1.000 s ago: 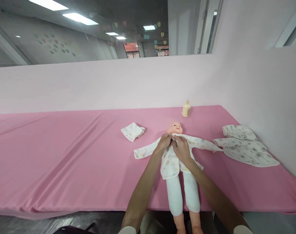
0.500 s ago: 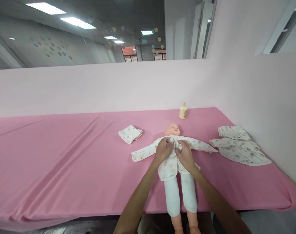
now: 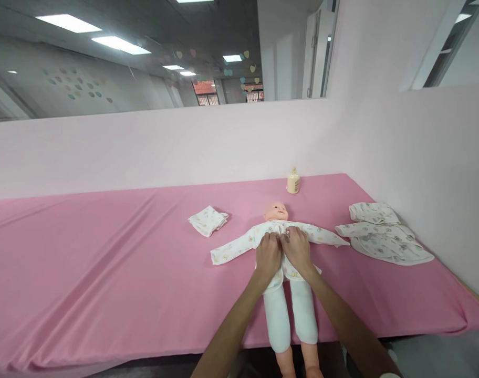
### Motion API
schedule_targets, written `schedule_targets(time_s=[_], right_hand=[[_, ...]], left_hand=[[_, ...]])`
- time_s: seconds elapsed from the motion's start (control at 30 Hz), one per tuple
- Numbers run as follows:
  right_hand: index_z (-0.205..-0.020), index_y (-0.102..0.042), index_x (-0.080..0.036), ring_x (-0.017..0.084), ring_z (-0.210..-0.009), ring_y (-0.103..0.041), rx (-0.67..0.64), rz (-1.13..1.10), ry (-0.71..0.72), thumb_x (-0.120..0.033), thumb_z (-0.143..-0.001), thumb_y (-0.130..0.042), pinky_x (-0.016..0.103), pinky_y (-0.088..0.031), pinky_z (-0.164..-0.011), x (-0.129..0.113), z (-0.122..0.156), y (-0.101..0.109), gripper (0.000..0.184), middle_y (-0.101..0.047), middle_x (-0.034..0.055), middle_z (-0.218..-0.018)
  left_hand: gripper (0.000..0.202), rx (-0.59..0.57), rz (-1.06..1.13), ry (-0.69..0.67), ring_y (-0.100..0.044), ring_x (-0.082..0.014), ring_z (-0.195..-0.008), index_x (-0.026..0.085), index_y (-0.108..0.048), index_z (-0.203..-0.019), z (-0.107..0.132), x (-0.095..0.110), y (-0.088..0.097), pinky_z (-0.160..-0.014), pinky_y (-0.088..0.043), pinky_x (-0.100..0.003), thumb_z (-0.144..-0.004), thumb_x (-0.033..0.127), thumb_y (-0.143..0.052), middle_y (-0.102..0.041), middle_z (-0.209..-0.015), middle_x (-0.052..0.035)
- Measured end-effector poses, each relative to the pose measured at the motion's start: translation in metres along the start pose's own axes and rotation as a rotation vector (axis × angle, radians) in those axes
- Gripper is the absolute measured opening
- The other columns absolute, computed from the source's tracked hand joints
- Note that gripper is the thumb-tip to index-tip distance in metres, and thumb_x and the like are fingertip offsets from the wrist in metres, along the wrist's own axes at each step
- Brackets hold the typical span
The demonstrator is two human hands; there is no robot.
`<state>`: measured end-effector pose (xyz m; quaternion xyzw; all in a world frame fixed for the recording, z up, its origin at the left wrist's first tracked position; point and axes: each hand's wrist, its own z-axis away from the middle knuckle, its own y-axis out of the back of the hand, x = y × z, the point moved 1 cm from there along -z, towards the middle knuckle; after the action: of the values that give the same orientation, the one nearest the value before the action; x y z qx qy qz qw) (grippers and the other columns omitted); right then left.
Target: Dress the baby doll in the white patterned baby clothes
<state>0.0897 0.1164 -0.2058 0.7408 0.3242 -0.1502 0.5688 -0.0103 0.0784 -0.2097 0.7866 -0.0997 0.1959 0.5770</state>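
Note:
A baby doll point(image 3: 276, 211) lies on its back on the pink table cover point(image 3: 105, 252), dressed in a white printed shirt point(image 3: 231, 248) and white trousers point(image 3: 277, 317). My left hand point(image 3: 268, 254) and my right hand point(image 3: 298, 249) rest side by side on the doll's chest. Their fingers are curled and pinch the shirt's front edges together at the middle. The doll's sleeves lie spread to both sides, and its bare feet hang over the table's front edge.
A folded printed cloth point(image 3: 207, 220) lies left of the doll's head. A small cream bottle point(image 3: 293, 181) stands at the back by the pink wall. More printed baby clothes point(image 3: 381, 236) lie in a heap at the right, near the side wall.
Both hands have slid from the doll's collar down to mid-chest, staying on the shirt front. The view has shifted slightly; the doll and other things have not moved.

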Motion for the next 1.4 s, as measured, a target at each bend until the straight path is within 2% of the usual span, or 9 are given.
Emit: schedule_targets(time_s=[0.2,0.37,0.53,0.73,0.9,1.03,1.2,1.3,1.4], right_hand=[[-0.093,-0.06,-0.017,0.028,-0.09,-0.061,0.029,0.094,-0.003,-0.035,-0.089,-0.048,0.038,-0.039,-0.082,-0.012,-0.007,-0.003,0.021,-0.068,0.013,-0.092],[-0.094,-0.061,-0.016,0.03,-0.091,-0.062,-0.051,0.171,-0.007,-0.018,-0.085,-0.046,0.041,-0.037,-0.083,-0.012,-0.009,-0.002,0.018,-0.068,0.0149,-0.094],[-0.104,-0.06,-0.015,0.029,-0.098,-0.061,-0.069,0.082,0.039,-0.011,-0.082,-0.043,0.038,-0.038,-0.087,-0.001,0.001,0.003,0.029,-0.068,0.0135,-0.101],[-0.106,-0.06,-0.016,0.026,-0.101,-0.06,-0.047,-0.05,0.021,-0.014,-0.083,-0.038,0.034,-0.041,-0.084,0.016,0.012,0.007,0.033,-0.069,0.0107,-0.105],[-0.098,-0.062,-0.017,0.025,-0.092,-0.061,-0.047,-0.078,-0.003,-0.019,-0.082,-0.039,0.034,-0.042,-0.079,0.02,0.016,0.01,0.028,-0.069,0.0092,-0.095],[-0.083,-0.061,-0.02,0.023,-0.081,-0.059,-0.026,-0.135,-0.025,-0.023,-0.084,-0.037,0.033,-0.042,-0.073,0.018,0.019,0.011,0.025,-0.066,0.0074,-0.085],[-0.093,-0.064,-0.017,0.024,-0.091,-0.061,0.079,-0.318,-0.029,-0.029,-0.086,-0.039,0.036,-0.045,-0.082,0.012,0.022,0.009,0.029,-0.068,0.0106,-0.097],[-0.1,-0.065,-0.016,0.025,-0.099,-0.062,0.092,-0.411,-0.042,-0.031,-0.087,-0.041,0.037,-0.044,-0.089,0.01,0.024,0.008,0.031,-0.07,0.0105,-0.104],[-0.101,-0.067,-0.017,0.025,-0.095,-0.064,0.068,-0.438,-0.081,-0.034,-0.086,-0.043,0.038,-0.045,-0.087,0.009,0.025,0.007,0.032,-0.072,0.009,-0.101]], left_hand=[[0.018,-0.011,0.068,0.003,-0.059,-0.0224,-0.086,0.015,-0.056,-0.094,-0.002,-0.01,0.001,-0.07,-0.04,-0.032,-0.088,0.01,-0.04,-0.064,-0.095,-0.01],[0.02,-0.006,0.061,0.026,-0.06,-0.0215,-0.084,0.016,-0.057,-0.09,-0.001,-0.011,0.0,-0.068,-0.039,-0.031,-0.092,0.014,-0.037,-0.064,-0.094,-0.0089],[0.021,0.021,-0.014,0.049,-0.06,-0.0232,-0.092,0.015,-0.058,-0.1,0.006,-0.003,0.003,-0.073,-0.041,-0.032,-0.094,0.026,-0.041,-0.063,-0.1,-0.0109],[0.024,-0.008,-0.183,-0.004,-0.06,-0.0258,-0.091,0.015,-0.06,-0.1,0.003,0.005,0.002,-0.079,-0.04,-0.037,-0.093,0.016,-0.037,-0.064,-0.098,-0.0125],[0.019,-0.026,0.097,0.135,-0.061,-0.0213,-0.085,0.018,-0.059,-0.094,-0.006,-0.003,0.003,-0.07,-0.038,-0.031,-0.092,0.02,-0.041,-0.065,-0.094,-0.0078],[0.016,0.088,0.284,0.159,-0.059,-0.0189,-0.086,0.02,-0.058,-0.092,-0.002,-0.006,0.001,-0.072,-0.037,-0.029,-0.092,0.024,-0.043,-0.065,-0.096,-0.0046],[0.011,0.176,0.36,0.146,-0.057,-0.0168,-0.081,0.019,-0.058,-0.087,0.001,-0.004,-0.002,-0.071,-0.037,-0.027,-0.089,0.022,-0.048,-0.064,-0.089,-0.003],[0.014,0.184,0.359,0.131,-0.057,-0.0162,-0.078,0.019,-0.058,-0.082,0.001,-0.003,-0.002,-0.07,-0.037,-0.026,-0.091,0.023,-0.047,-0.064,-0.087,-0.0031],[0.017,0.193,0.365,0.12,-0.059,-0.0174,-0.082,0.019,-0.062,-0.087,0.001,-0.003,-0.002,-0.072,-0.038,-0.027,-0.092,0.022,-0.046,-0.066,-0.093,-0.0046]])
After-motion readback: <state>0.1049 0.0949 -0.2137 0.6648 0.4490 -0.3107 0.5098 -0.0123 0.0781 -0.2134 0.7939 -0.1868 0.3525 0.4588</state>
